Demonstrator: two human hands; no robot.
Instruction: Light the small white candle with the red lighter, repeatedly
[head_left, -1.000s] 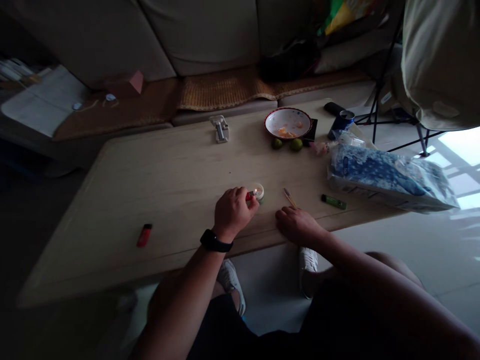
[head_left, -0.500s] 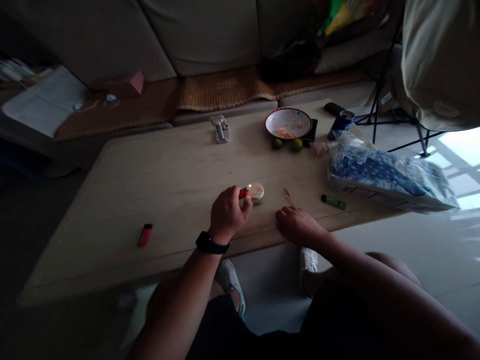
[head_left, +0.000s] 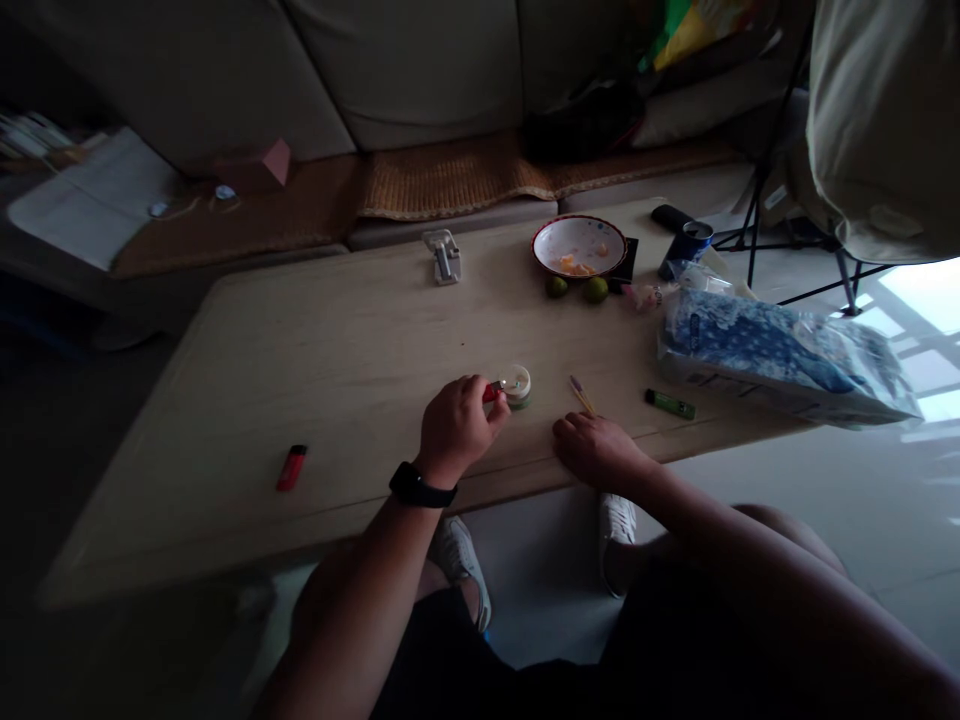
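A small round candle (head_left: 517, 386) sits on the near part of a wooden table (head_left: 337, 400), its top touched by the tip of a red lighter (head_left: 492, 393). The left hand (head_left: 456, 427) has its fingers closed firmly around that lighter. The right hand (head_left: 598, 449) lies on the table, fingers loosely curled and holding nothing, just below some thin sticks (head_left: 582, 396), with a green lighter (head_left: 670, 404) farther right.

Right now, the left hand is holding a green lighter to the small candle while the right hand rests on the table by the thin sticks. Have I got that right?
Not quite: the left hand holds a red lighter, not a green one, as the head view shows. The green lighter lies apart on the table. The rest stands: the red lighter is at the small candle, and the right hand rests by the thin sticks.
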